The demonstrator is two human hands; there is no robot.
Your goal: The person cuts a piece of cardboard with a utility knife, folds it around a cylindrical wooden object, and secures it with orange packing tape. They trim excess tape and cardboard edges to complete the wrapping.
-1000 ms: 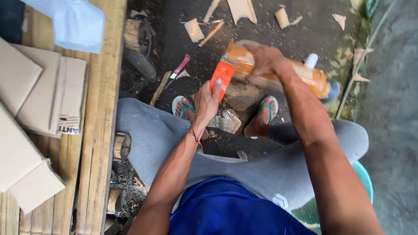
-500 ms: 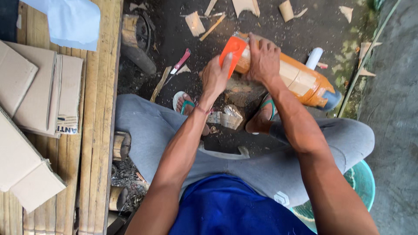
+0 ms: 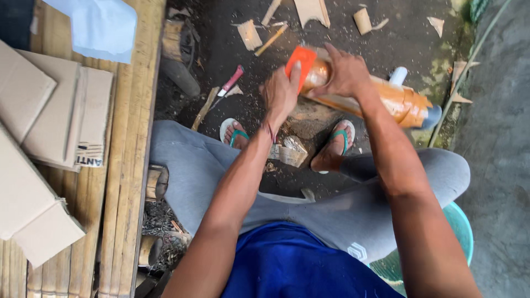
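Hands meet at about twelve o'clock, over the dark ground past your knees. Your right hand point(image 3: 345, 72) curls down over the near end of a long orange cylinder point(image 3: 386, 99), fingers wrapped across its top, which looks like a steadying grip that keeps the round body from rolling. The cylinder lies tilted, running from your hands out toward two o'clock, where a white tube point(image 3: 398, 75) pokes out behind it. Your left hand point(image 3: 280, 94) presses a small orange sheet point(image 3: 300, 59) against the cylinder's end; the fingers lie nearly flat along the sheet, thumb side hidden, so you cannot tell how firmly it is pinched. The flat hold suits rubbing the surface, judging by the pale dust and shavings about.

At ten o'clock a red-handled tool point(image 3: 231, 80) lies on the ground, well apart from both hands. Wood offcuts point(image 3: 312, 11) lie scattered at twelve o'clock. Cardboard pieces point(image 3: 49, 110) rest on the slatted bench point(image 3: 132, 138) at nine o'clock.
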